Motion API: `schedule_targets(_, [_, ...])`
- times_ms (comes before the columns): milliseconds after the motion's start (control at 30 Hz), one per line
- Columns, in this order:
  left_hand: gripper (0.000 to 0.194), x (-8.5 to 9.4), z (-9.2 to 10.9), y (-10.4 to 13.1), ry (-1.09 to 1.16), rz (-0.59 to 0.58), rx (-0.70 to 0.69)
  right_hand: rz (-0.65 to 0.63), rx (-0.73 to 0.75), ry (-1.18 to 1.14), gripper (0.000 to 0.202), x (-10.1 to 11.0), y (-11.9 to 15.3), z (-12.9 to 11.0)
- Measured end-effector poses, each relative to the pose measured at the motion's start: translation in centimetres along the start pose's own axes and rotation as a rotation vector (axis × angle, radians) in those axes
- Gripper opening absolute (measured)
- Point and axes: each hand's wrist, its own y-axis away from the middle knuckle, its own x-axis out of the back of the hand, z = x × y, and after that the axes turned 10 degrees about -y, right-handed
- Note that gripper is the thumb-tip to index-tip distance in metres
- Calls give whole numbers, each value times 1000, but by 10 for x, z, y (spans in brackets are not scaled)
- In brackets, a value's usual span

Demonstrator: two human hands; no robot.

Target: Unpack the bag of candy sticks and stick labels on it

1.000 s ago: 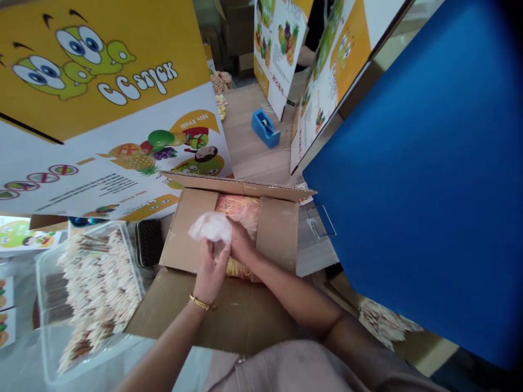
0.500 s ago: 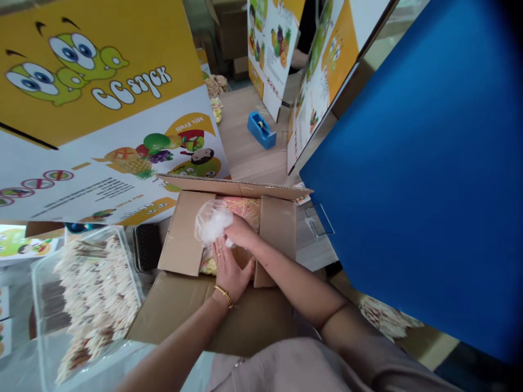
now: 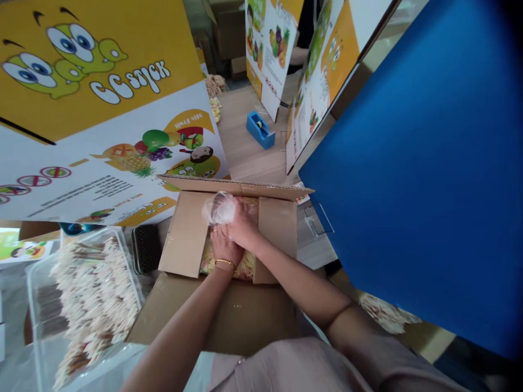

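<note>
Fingers of the right hand (image 3: 244,226) are bunched around a crinkly, see-through plastic bag (image 3: 219,209) over the cardboard box (image 3: 184,250)'s opening. Left hand (image 3: 226,246) is palm-down beside it, fingers pressed together, above skinny yellowish-pink strips (image 3: 246,267) inside the box.

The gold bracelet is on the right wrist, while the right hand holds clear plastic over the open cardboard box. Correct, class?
Not quite: the head view shows the gold bracelet on the left wrist. The right hand does hold clear plastic over the open cardboard box.
</note>
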Motion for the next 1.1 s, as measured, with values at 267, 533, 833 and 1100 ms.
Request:
schedule_targets(267, [29, 14, -29, -24, 161, -167, -303, -394, 450, 412, 58, 44, 48, 5])
schedule_targets(533, [50, 40, -54, -26, 610, -211, -403, -305, 331, 507, 57, 24, 31, 5])
schedule_targets(833, [112, 9, -28, 48, 139, 121, -304, -359, -76, 233, 38, 33, -2, -2])
schedule_targets(1100, [92, 5, -6, 29, 123, 48, -61, -447, -185, 253, 37, 27, -19, -11])
